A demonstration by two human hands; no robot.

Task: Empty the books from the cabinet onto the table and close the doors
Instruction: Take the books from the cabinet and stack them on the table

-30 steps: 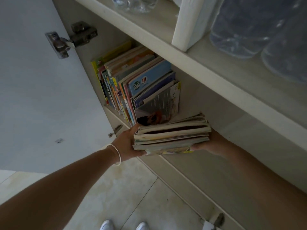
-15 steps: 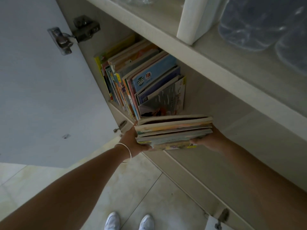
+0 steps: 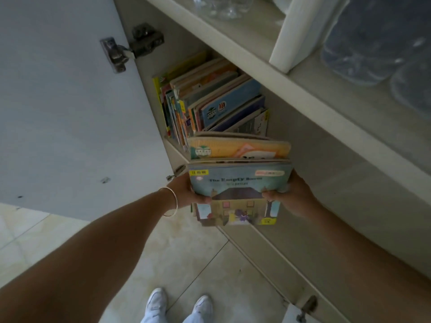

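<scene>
A stack (image 3: 240, 180) of thin books has been drawn out of the cabinet (image 3: 291, 73) and tipped up since a second ago: then it was held flat with only its page edges showing, and now its front cover, a house picture, is turned toward the camera. It is gripped at both sides, the left hand (image 3: 186, 188) with its thumb curled over the left edge of the cover, the right hand (image 3: 289, 194) with its thumb pressed onto the right part of the cover and its fingers hidden behind the stack. The stack is held in the air just in front of the cabinet opening, clear of the shelf.

From this it is judged that one load is ready to be carried off, though the table is not in view. A row of books (image 3: 210, 101) is left standing at the cabinet's left end, just behind the stack, so more loads are needed before closing.

The door (image 3: 70, 101) stands wide open left of the cabinet, hung on a metal hinge (image 3: 133, 47). On the shelf above the books, clear plastic containers (image 3: 373, 38) and a white upright divider (image 3: 296, 31) are seen. Below the cabinet lies a pale tiled floor (image 3: 186, 252), with white shoes (image 3: 177, 304) on it.
</scene>
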